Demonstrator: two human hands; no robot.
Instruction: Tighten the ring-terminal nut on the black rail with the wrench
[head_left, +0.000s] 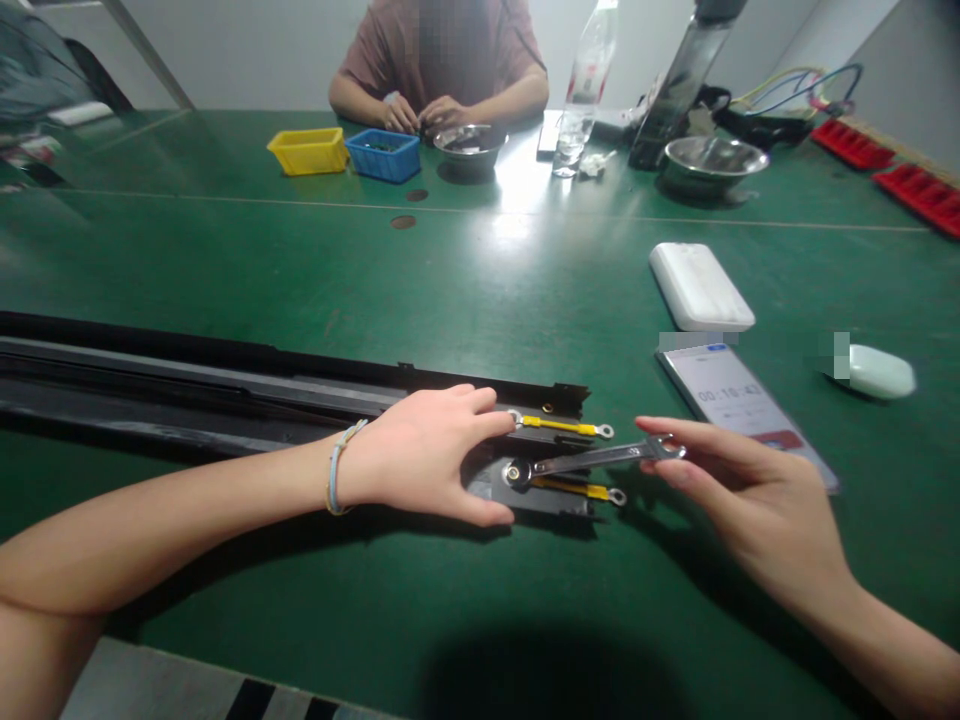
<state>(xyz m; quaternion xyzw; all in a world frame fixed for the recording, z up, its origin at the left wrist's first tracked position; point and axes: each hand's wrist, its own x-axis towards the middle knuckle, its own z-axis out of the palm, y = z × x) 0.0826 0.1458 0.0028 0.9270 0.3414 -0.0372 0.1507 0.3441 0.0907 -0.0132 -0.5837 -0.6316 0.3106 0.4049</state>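
A long black metal channel (300, 372) lies across the table from the left edge to the middle. My left hand (427, 445) rests over its right end, palm down, fingers spread and pressing on it. Two yellow wires with ring terminals stick out there: an upper wire (562, 426) and a lower wire (596, 492). A combination wrench (592, 459) has its ring end over a nut (514, 473) at the lower wire. My right hand (750, 500) pinches the wrench's open end between thumb and forefinger.
A phone (724, 385) with a running timer, a white power bank (701, 287) and a pale rounded object (881, 372) lie to the right. Farther back stand a yellow bin (307, 152), a blue bin (384, 156), metal bowls (716, 160) and a bottle (581, 100). Another person (442, 60) sits opposite.
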